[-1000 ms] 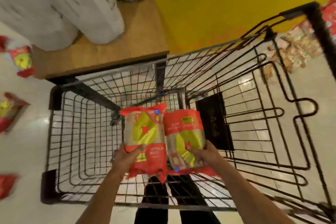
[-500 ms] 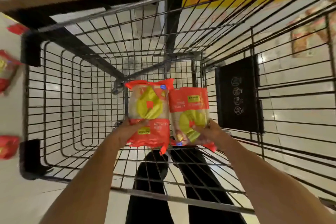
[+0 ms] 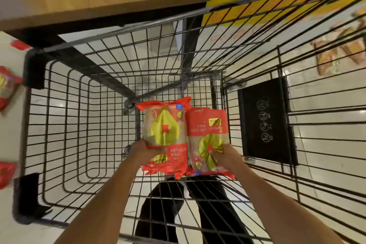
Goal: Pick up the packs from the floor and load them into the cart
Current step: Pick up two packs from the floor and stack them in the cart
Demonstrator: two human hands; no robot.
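Now | 2 packs over cart (image 3: 59,117) | left hand (image 3: 145,154) grips left pack (image 3: 165,134) | right hand (image 3: 227,156) grips right pack (image 3: 208,136)

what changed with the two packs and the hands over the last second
Both hands have carried the two red packs forward and down, deeper into the wire cart, as the view closed in on the basket. The left hand still grips the left pack and the right hand still grips the right pack, side by side; nothing was let go. Red packs on the floor beside the cart have stayed put.
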